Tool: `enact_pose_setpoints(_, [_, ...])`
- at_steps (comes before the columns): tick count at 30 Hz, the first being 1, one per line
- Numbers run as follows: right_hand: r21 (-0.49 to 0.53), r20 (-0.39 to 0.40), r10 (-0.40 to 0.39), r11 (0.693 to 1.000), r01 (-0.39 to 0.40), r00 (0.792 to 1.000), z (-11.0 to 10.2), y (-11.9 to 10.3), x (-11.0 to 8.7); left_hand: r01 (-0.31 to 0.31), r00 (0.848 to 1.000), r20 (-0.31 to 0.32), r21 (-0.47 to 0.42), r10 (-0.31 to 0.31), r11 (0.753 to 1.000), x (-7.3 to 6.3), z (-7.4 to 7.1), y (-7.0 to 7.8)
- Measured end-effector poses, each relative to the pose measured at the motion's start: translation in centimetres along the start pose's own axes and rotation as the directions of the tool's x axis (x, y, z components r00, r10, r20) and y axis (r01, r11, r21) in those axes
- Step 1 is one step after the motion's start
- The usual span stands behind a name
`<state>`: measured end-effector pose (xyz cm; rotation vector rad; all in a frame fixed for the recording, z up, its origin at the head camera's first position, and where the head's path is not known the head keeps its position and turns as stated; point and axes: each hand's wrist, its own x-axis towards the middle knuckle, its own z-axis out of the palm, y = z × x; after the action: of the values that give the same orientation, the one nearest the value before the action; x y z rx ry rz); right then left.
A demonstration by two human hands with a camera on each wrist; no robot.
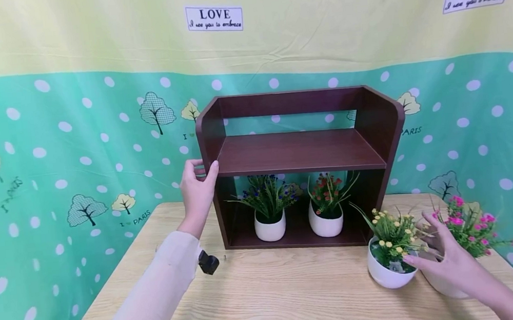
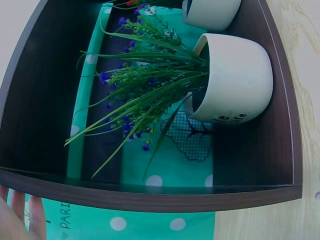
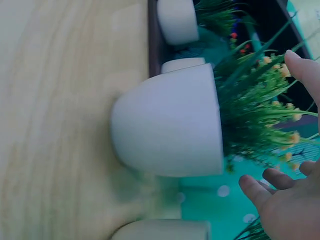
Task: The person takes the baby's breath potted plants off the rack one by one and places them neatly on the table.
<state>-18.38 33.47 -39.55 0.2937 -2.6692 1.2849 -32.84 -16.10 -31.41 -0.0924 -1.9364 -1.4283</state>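
The left grip (image 1: 196, 191) holds the left side panel of a dark reddish-brown wooden two-tier shelf (image 1: 299, 150), its thumb at the panel's front edge and its fingers along the outer face. The shelf stands upright on the light wood-grain table (image 1: 259, 288), extending to the right of this grip.

Below and to the right of the left grip, inside the lower compartment, is a rounded white pot with long green blades and small blue-purple flowers (image 1: 267, 205); the left wrist view shows black lettering on its side. Farther right of that grip, in the same compartment, stands a similar white pot with red flowers (image 1: 328, 204), apart from the first.

The right grip (image 1: 451, 259) is spread wide, thumb and fingers well apart, with nothing held. Just to its left on the table, before the shelf's right end, stands a white pot with yellow flowers (image 1: 388, 255). The fingertips are close about this plant's foliage; whether they touch it cannot be told. To the right of this grip and partly hidden by it is another pale pot with bright pink flowers (image 1: 470, 237), also on the table.

Beyond both grips hangs a teal and pale-yellow curtain (image 1: 76, 162) printed with white dots and trees.
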Motion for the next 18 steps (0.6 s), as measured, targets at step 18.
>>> enact_pose_setpoints(18, [-0.058,-0.08,-0.169,0.985,0.164,0.982,-2.7,-4.8,2.5,0.004,1.0,-0.005,-0.001,-0.004,1.0,0.1,0.0,-0.1])
